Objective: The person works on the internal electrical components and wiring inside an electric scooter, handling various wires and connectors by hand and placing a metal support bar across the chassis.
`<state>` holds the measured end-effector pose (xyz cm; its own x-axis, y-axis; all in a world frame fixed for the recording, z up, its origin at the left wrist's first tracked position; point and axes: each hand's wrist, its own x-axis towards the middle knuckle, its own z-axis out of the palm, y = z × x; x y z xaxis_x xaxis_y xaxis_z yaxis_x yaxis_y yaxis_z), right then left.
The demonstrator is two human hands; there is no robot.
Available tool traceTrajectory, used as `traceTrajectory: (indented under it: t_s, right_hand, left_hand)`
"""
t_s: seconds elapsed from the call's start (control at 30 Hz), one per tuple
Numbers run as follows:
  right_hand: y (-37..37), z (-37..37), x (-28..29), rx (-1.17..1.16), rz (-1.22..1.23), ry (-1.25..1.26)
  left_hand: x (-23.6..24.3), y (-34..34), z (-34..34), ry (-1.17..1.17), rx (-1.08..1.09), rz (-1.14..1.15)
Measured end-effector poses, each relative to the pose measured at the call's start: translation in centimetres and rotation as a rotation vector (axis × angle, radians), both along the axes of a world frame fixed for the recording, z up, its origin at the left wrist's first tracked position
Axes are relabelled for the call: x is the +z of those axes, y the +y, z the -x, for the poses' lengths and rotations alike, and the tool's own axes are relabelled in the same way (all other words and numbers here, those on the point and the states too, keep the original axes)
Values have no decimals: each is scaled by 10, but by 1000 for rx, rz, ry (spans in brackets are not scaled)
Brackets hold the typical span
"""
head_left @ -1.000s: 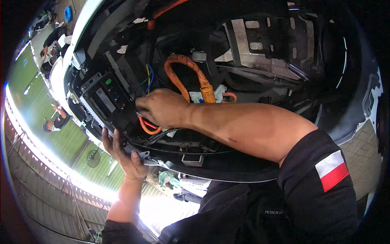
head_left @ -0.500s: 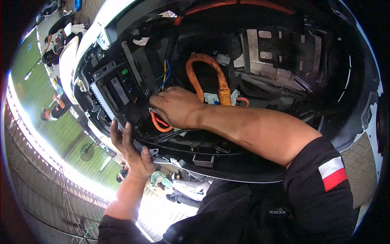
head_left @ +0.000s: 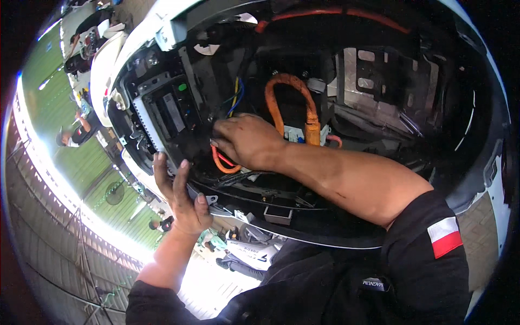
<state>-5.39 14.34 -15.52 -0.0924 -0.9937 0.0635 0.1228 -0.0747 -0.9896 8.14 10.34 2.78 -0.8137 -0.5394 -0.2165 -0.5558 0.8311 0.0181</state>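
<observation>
Inside an open vehicle body, a black electronic unit (head_left: 168, 108) with a silver finned edge and green sticker sits at left. My right hand (head_left: 244, 141) is curled just right of it, fingertips pinched at the end of a small orange-and-red cable loop (head_left: 225, 168); what exactly they grip is hidden. My left hand (head_left: 181, 200) has its fingers spread and raised against the body's near edge, below the unit. A thick orange cable (head_left: 290, 81) arches behind my right hand, down to a white component (head_left: 294, 134). Blue and yellow wires (head_left: 238, 95) run above that hand.
A cut-out metal plate (head_left: 379, 86) and dark frame members fill the right of the bay. The white body rim (head_left: 495, 189) surrounds it. At left, beyond the rim, are people (head_left: 81, 132) at work and a fan (head_left: 114, 192). A small grey box (head_left: 278, 215) is on the near edge.
The whole bay and both hands have shifted rightward in the picture as the view moved. Relative to the unit and cables, my hands keep about the same places and poses.
</observation>
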Motion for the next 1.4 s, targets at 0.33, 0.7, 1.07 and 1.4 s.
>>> traceTrajectory:
  t_s: [0.33, 0.7, 1.07, 1.4]
  right_hand:
    - [-4, 0, -7, -81, 80, -121]
    - [-3, 1, -3, -88, 95, -26]
    - [-3, 0, -5, -43, 135, 22]
    - [-6, 10, -5, 50, 137, 41]
  left_hand:
    - [25, 4, 41, -568, -341, 8]
    - [19, -12, 55, -659, -405, -132]
    - [9, -19, 42, -593, -442, -139]
    - [5, -19, 41, -494, -430, -130]
